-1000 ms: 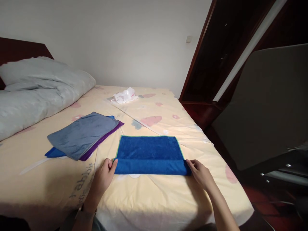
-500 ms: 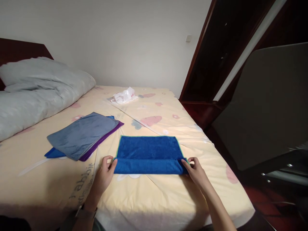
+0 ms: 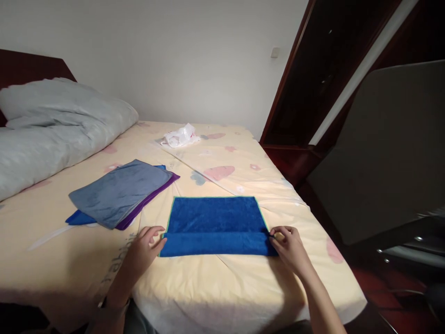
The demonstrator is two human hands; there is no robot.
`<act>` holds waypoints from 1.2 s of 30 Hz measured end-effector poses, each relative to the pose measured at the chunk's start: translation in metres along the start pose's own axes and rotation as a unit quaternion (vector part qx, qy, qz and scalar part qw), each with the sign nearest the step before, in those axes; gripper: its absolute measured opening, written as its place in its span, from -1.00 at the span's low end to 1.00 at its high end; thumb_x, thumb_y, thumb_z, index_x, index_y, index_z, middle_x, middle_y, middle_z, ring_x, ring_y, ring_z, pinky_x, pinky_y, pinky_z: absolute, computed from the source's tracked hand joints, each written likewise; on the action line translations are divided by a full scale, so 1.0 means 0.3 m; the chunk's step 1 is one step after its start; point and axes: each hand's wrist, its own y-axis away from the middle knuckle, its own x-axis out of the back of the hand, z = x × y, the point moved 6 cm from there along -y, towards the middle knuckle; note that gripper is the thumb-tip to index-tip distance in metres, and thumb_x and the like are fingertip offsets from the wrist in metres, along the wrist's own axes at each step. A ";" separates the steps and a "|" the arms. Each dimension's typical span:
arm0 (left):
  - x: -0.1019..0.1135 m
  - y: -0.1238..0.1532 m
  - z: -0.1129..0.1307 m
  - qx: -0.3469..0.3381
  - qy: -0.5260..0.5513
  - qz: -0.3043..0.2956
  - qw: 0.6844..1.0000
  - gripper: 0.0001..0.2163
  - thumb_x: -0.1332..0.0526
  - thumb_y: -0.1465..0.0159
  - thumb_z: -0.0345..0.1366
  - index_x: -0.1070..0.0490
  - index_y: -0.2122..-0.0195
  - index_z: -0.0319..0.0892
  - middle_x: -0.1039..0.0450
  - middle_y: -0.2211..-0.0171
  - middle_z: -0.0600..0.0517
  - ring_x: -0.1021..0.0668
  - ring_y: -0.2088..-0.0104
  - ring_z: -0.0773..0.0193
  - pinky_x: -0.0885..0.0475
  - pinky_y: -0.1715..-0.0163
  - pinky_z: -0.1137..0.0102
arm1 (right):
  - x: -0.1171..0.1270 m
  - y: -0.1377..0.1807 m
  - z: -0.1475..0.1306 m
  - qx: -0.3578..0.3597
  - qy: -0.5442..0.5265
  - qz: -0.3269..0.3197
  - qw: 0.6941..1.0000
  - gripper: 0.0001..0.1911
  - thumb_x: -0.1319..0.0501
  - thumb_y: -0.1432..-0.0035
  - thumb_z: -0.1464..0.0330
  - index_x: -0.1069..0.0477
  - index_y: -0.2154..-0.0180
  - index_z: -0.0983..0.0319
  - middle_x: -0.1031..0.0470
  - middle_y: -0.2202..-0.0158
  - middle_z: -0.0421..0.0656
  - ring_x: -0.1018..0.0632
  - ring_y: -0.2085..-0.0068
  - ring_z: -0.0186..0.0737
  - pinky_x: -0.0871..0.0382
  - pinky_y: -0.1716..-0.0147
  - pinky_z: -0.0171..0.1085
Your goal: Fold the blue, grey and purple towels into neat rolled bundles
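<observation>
A blue towel (image 3: 213,213) with green edging lies spread on the bed, its near part folded over into a flat band. At the band's left end, my left hand (image 3: 148,241) has its thumb and fingers apart, the thumb tip at the towel's edge. My right hand (image 3: 290,243) pinches the towel at the band's right end. To the left lies a stack of cloths: a grey cloth (image 3: 121,192) on top, with a purple cloth (image 3: 149,202) and a blue cloth (image 3: 80,218) showing from under it.
The bed (image 3: 215,283) has a pale yellow printed sheet. A grey quilt (image 3: 62,130) is heaped at the left. Farther back sits a crumpled white plastic bag (image 3: 181,136). A dark grey panel (image 3: 392,153) stands beyond the bed's right edge.
The folded band sits slightly nearer to me and looks flatter and wider. My left hand's grip has loosened and its fingers have come off the towel. My right hand has shifted slightly right.
</observation>
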 end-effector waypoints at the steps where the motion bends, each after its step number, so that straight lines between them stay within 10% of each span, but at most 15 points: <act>1: 0.002 0.001 0.014 -0.043 -0.003 -0.017 0.999 -0.73 -0.23 -0.21 -0.09 -0.47 0.12 -0.08 -0.51 0.17 -0.03 -0.57 0.19 0.16 -0.47 0.11 0.32 | 0.010 0.012 -0.018 0.027 0.004 -0.034 0.999 -0.78 -0.17 -0.11 0.20 -0.46 0.23 0.14 -0.29 0.05 -0.03 -0.42 -0.05 0.04 -0.31 -0.08 -0.01; 6: -0.033 0.021 0.030 -0.134 -0.020 -0.128 0.983 -0.48 -0.32 -0.10 -0.26 -0.39 -0.13 0.00 -0.38 -0.17 -0.03 -0.45 -0.15 0.05 -0.40 -0.14 0.22 | 0.013 0.063 -0.052 0.123 -0.023 -0.195 0.973 -0.49 -0.26 -0.03 0.36 -0.35 -0.06 0.02 -0.07 -0.31 -0.12 -0.22 -0.29 0.01 -0.30 -0.15 -0.11; 11: -0.052 0.009 -0.017 -0.111 0.012 -0.125 0.986 -0.51 -0.18 -0.10 -0.43 -0.44 -0.09 -0.02 -0.43 -0.14 0.00 -0.47 -0.14 0.09 -0.37 -0.18 0.23 | 0.005 0.012 -0.016 0.100 -0.070 -0.139 0.983 -0.71 -0.19 -0.13 0.33 -0.43 0.07 0.10 -0.32 -0.17 -0.09 -0.36 -0.19 -0.01 -0.29 -0.16 -0.08; 19: -0.061 -0.042 -0.056 -0.007 0.104 -0.093 0.990 -0.71 -0.10 -0.32 -0.05 -0.44 0.13 -0.12 -0.53 0.15 -0.03 -0.56 0.13 0.18 -0.44 0.08 0.36 | -0.022 -0.040 0.014 -0.040 -0.185 -0.078 0.979 -0.56 -0.15 -0.23 0.03 -0.41 0.02 0.20 -0.56 0.12 -0.06 -0.57 0.15 -0.06 -0.45 0.20 -0.22; 26: -0.087 -0.136 -0.025 0.125 0.006 -0.058 0.990 -0.60 0.06 -0.36 0.05 -0.24 0.48 -0.11 -0.35 0.54 0.10 -0.46 0.47 0.28 -0.24 0.44 0.46 | -0.069 -0.151 0.011 -0.112 0.026 -0.013 0.993 -0.54 0.02 -0.29 0.02 -0.47 0.10 0.16 -0.60 0.15 -0.07 -0.58 0.10 0.01 -0.38 0.16 -0.17; 36: -0.066 -0.193 -0.028 0.199 -0.133 -0.094 0.966 -0.48 0.07 -0.30 0.19 -0.22 0.60 -0.10 -0.36 0.62 0.00 -0.40 0.56 0.21 -0.07 0.51 0.39 | -0.001 -0.203 0.042 -0.133 0.056 -0.064 0.987 -0.54 -0.13 -0.16 -0.10 -0.46 0.09 0.04 -0.63 0.22 -0.14 -0.59 0.18 0.03 -0.36 0.26 -0.17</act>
